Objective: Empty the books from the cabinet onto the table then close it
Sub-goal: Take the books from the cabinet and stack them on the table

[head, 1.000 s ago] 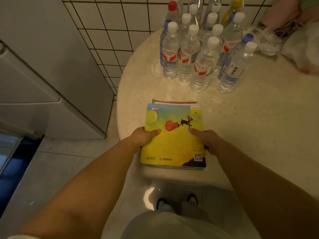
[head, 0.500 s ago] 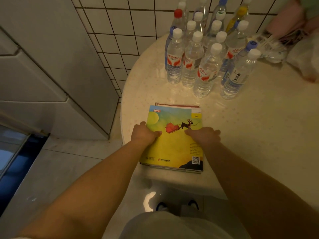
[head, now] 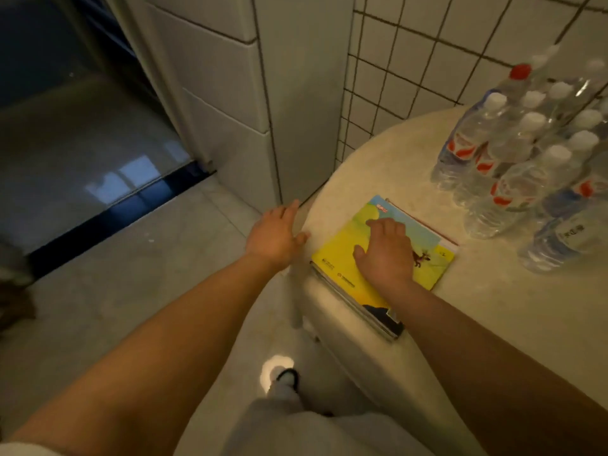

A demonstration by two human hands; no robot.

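A stack of thin books (head: 358,274) with a yellow picture cover on top lies at the near edge of the round pale table (head: 493,307). My right hand (head: 385,255) rests flat on the top cover, fingers loosely spread. My left hand (head: 274,236) hovers off the table's left edge with fingers straight, holding nothing. A white cabinet (head: 230,103) with panelled fronts stands to the left of the table against the tiled wall; its fronts look shut from here.
Several clear water bottles (head: 513,166) with white caps crowd the far right of the table. A dark doorway threshold (head: 115,218) crosses the floor at left. My feet and grey trousers (head: 286,399) show below.
My left hand has let go of the books and swung left off the table. My right hand slid onto the middle of the cover. My view has turned left toward the cabinet.
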